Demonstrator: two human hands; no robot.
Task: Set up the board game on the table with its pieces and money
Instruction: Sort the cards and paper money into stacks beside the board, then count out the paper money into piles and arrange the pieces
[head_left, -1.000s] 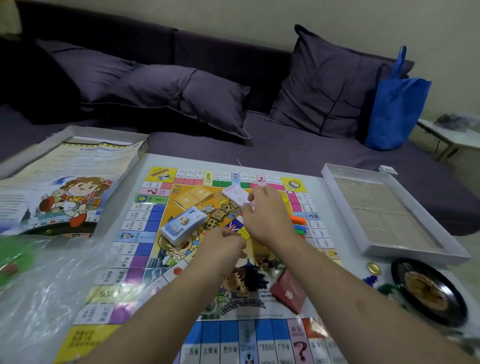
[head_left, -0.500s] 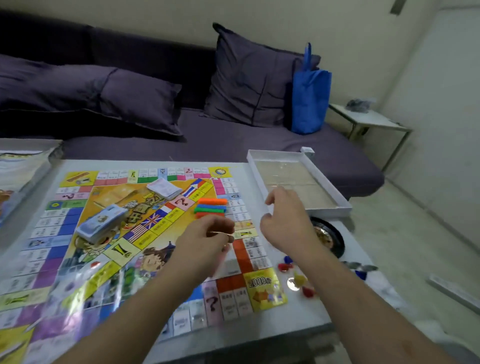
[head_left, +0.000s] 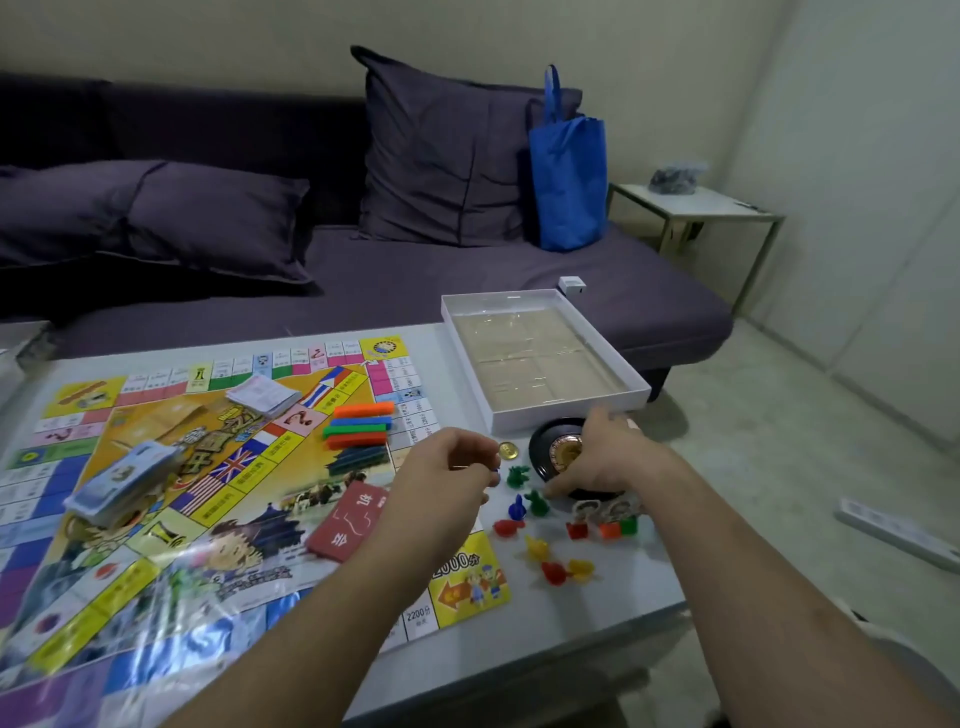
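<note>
The colourful game board (head_left: 156, 519) lies flat on the white table. On it sit a blue-white money stack (head_left: 122, 483), a white card stack (head_left: 262, 395), coloured bars (head_left: 358, 423) and a red card deck (head_left: 353, 519). Small plastic pieces lie right of the board: green (head_left: 536, 501), blue (head_left: 517, 508), red (head_left: 508, 527), yellow (head_left: 537, 546). My left hand (head_left: 447, 478) hovers at the board's right edge, fingers curled, pinching something small that I cannot make out. My right hand (head_left: 608, 457) spreads over the black spinner (head_left: 550, 452), thumb near a green piece.
An open white box tray (head_left: 566, 410) stands behind the spinner, with a gold coin (head_left: 508, 450) beside it. Character standees (head_left: 584, 519) stand near the table's right edge. Clear plastic wrap (head_left: 156, 613) covers the board's near left. Behind are a dark sofa and a blue bag (head_left: 569, 176).
My view has swung right. My right hand left the white card stack on the board and moved right and down over the spinner and pieces. My left hand followed to the board's right edge.
</note>
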